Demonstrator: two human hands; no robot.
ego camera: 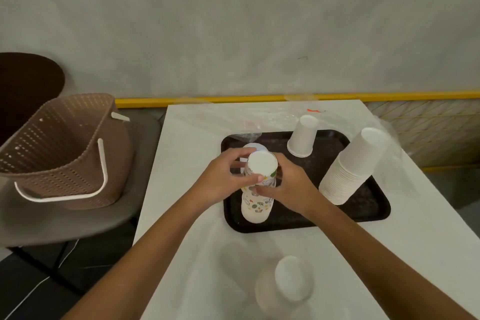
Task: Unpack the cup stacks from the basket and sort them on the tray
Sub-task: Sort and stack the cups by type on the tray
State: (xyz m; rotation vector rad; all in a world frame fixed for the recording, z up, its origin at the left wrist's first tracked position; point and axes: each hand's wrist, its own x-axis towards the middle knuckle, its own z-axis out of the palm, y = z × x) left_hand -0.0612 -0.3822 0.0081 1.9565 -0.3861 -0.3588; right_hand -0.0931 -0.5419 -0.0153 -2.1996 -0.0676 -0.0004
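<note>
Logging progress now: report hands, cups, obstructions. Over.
Left hand and right hand grip patterned cup stack, upright on tray. White stack and single white cup stand apart on it. Nothing between hands and stack.

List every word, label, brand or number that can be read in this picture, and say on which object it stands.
No text can be read.
On the patterned cup stack: small coloured prints, too blurred to tell any letters.
On the table: a red mark, a scribble, not legible.
On the basket: a white tag, no writing visible.
</note>
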